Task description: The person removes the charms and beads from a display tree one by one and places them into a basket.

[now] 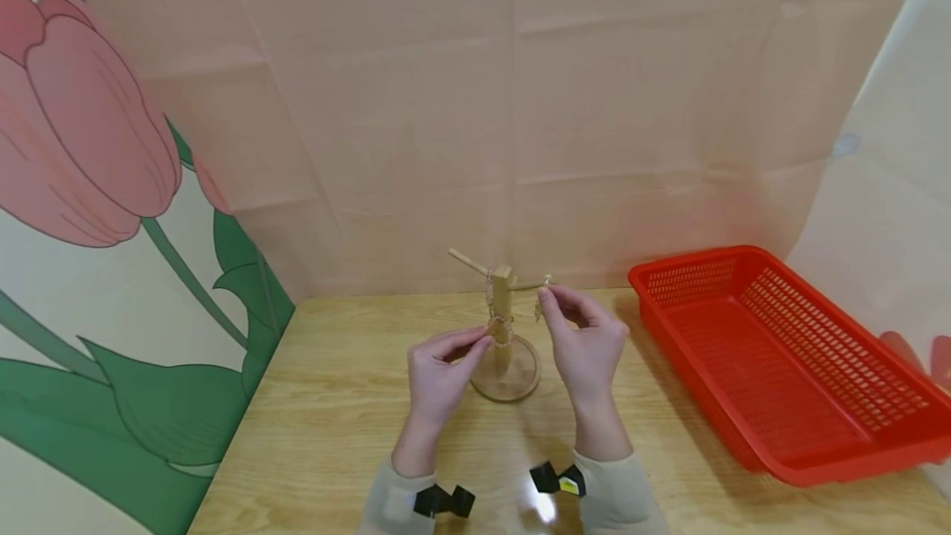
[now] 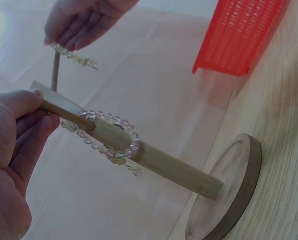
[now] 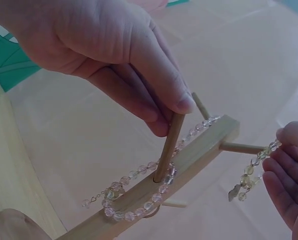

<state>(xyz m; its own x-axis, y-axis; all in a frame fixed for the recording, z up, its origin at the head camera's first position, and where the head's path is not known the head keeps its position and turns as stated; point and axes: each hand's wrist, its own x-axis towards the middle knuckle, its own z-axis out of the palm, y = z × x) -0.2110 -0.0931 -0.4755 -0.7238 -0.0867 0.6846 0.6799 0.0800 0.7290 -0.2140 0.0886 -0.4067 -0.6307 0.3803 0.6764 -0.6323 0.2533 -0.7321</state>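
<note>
A wooden jewelry stand (image 1: 503,291) with thin pegs rises from a round base (image 1: 507,394). My left hand (image 1: 440,370) pinches the tip of its front peg (image 2: 65,114) between thumb and fingers. A pink beaded bracelet (image 2: 131,125) hangs round that peg near the post, its short chain end dangling. Up at the right peg (image 3: 241,148), my right hand (image 1: 590,345) pinches a pale yellow beaded bracelet (image 3: 247,172) at the peg's tip. Another beaded bracelet (image 1: 489,287) hangs by the post on the left back peg (image 1: 468,261).
A red plastic basket (image 1: 713,403) with perforated sides stands on the wooden table (image 1: 319,436) to the right. Behind the table hangs a pinkish cloth (image 1: 416,106). A wall with painted tulips (image 1: 96,106) borders the left side.
</note>
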